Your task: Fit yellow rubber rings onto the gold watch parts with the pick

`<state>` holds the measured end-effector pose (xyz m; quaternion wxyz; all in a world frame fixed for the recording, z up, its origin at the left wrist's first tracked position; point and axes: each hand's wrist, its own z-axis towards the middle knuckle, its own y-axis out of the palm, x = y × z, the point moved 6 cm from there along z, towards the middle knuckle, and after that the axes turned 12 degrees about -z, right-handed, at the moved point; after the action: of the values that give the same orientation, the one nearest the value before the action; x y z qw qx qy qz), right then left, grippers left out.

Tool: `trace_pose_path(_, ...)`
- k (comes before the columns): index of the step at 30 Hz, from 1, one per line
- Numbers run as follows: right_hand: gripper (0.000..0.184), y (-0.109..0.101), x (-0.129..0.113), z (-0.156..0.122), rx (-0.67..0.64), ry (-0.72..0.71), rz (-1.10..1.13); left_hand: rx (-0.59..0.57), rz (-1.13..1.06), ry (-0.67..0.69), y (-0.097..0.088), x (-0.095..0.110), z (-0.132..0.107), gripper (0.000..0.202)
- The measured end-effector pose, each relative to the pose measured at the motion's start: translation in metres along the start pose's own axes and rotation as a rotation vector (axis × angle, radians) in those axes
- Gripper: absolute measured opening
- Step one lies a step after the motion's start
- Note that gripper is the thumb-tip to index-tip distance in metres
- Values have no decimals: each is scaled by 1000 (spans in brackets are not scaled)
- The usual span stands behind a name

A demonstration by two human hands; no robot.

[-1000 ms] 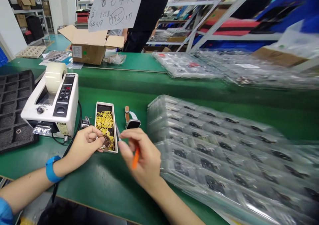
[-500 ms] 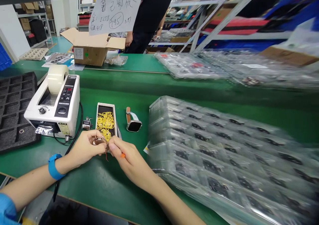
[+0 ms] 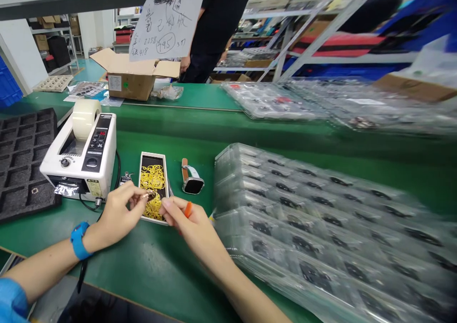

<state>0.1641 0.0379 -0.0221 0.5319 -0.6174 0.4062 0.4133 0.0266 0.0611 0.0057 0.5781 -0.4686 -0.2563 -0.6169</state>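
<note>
My left hand (image 3: 117, 213) pinches a small round metal part (image 3: 149, 195) just over the near end of a narrow box of yellow rings (image 3: 153, 182). A blue band (image 3: 78, 239) circles that wrist. My right hand (image 3: 185, 223) is closed around an orange-handled tool (image 3: 187, 209), with its fingertips beside the box's near right corner. A watch with a brown strap (image 3: 191, 180) lies on the green table right of the box.
A white tape dispenser (image 3: 82, 151) stands at left beside a black foam tray (image 3: 21, 161). Stacked clear plastic trays (image 3: 321, 218) fill the right. A cardboard box (image 3: 134, 77), a hanging paper note (image 3: 166, 20) and a person in black (image 3: 210, 32) are behind.
My hands have drawn slightly apart. The left has lifted the round part over the box, and the right has pulled back with the orange tool.
</note>
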Motion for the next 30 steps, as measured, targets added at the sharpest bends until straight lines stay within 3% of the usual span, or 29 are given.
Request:
trace_pose_path(3,52,11,1,-3,-141,95,215,-105,435,486,12,26,-10,19)
trace_pose_path(5,51,13,1,-4,-165,132,308,-169,582,599,19,33,-17,21)
trace_pose_path(6,52,12,2,-3,-143,133,315,-188,606,591,19,34,-20,23)
trace_pose_path(9,49,-1,0,-3,37,36,150,-123,471,339,1,29,-32,29)
trace_pose_path(12,38,-16,-8,-8,259,-147,-108,221,47,-138,-47,3,-57,28)
trace_pose_path(14,33,-17,-12,-12,327,-242,-206,476,-272,-399,-76,-19,-78,36)
trace_pose_path(16,32,-15,-14,-14,335,-294,-249,631,-469,-514,-96,-31,-87,43)
trace_pose_path(18,32,-13,-14,-15,328,-320,-268,687,-519,-513,-110,-29,-81,40)
trace_pose_path(20,32,-12,-14,-15,313,-324,-276,693,-472,-473,-118,-16,-70,30)
trace_pose_path(23,31,-13,-10,-13,276,-300,-260,660,-279,-324,-124,21,-52,20)
trace_pose_path(25,33,-14,-9,-11,236,-270,-223,539,-75,-155,-121,52,-38,17)
trace_pose_path(27,36,-13,-10,-9,183,-252,-177,345,144,-33,-112,72,-24,18)
trace_pose_path(30,42,-13,-15,-5,144,-254,-91,135,393,-13,-99,77,-8,17)
